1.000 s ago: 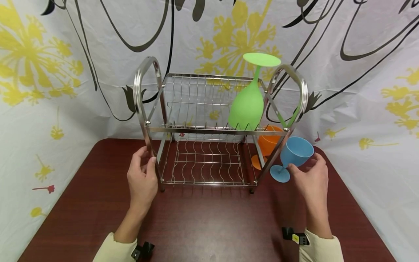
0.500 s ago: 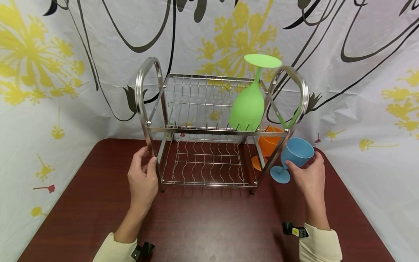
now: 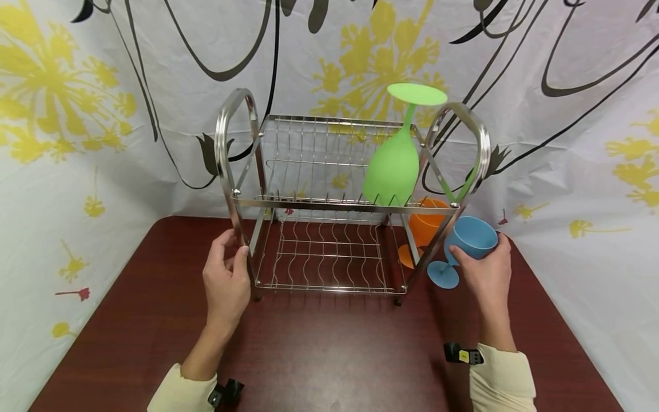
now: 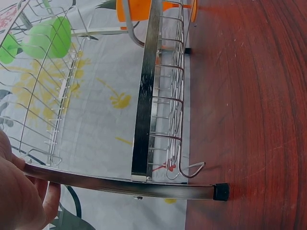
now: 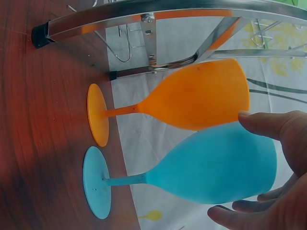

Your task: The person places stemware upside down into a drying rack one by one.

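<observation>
A two-tier metal dish rack (image 3: 329, 204) stands on the table. My left hand (image 3: 226, 280) grips its left front upright, thumb in front. On the right, my right hand (image 3: 486, 274) holds a blue goblet (image 3: 472, 237) by the bowl, with the thumb near the rim and the fingers curled along the far side. The blue goblet is upright, its foot at the tabletop. Close beside it in the right wrist view is an orange goblet (image 5: 201, 96), partly hidden behind the rack's side in the head view. A green goblet (image 3: 393, 171) rests upside down on the upper tier.
The dark red wooden table (image 3: 329, 349) carries the rack near its back edge. A white curtain (image 3: 170, 103) with yellow and black flower prints hangs close behind and at both sides. The rack's curved right handle (image 3: 481, 137) rises above the blue and orange goblets.
My right hand has shifted slightly, its thumb moving up the blue goblet's bowl and fingers closing in around it. My left hand stays at the rack's upright. The view drifts slightly.
</observation>
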### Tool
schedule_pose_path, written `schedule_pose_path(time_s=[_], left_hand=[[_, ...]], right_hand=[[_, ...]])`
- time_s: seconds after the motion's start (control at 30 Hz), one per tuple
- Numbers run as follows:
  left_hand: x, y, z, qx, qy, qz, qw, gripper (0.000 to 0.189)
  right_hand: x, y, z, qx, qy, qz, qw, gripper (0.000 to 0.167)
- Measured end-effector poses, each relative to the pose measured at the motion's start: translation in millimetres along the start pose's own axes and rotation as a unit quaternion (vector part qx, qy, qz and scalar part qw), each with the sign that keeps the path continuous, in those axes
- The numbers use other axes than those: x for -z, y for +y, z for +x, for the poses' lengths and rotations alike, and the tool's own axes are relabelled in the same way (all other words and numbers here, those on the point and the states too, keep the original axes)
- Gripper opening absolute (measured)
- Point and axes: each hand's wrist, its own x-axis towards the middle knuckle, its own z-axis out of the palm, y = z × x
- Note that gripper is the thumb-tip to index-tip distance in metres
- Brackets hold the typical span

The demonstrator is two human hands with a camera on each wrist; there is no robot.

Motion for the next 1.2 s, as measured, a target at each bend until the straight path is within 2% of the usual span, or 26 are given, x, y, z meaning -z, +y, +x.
schedule_pose_path(time_s=[0.7, 1.2], left_hand=[[-0.4, -0.2, 0.3, -0.003, 0.001, 0.005, 1.0000, 0.032], [0.0, 0.7, 0.1, -0.004, -0.003, 0.001, 1.0000, 0.031]], right_hand=[[-0.7, 3.1, 1.9, -0.021, 0.016, 0.027, 0.9993, 0.097], [18.6, 2.6, -9.4, -0.020, -0.001, 0.036, 0.9991, 0.098]])
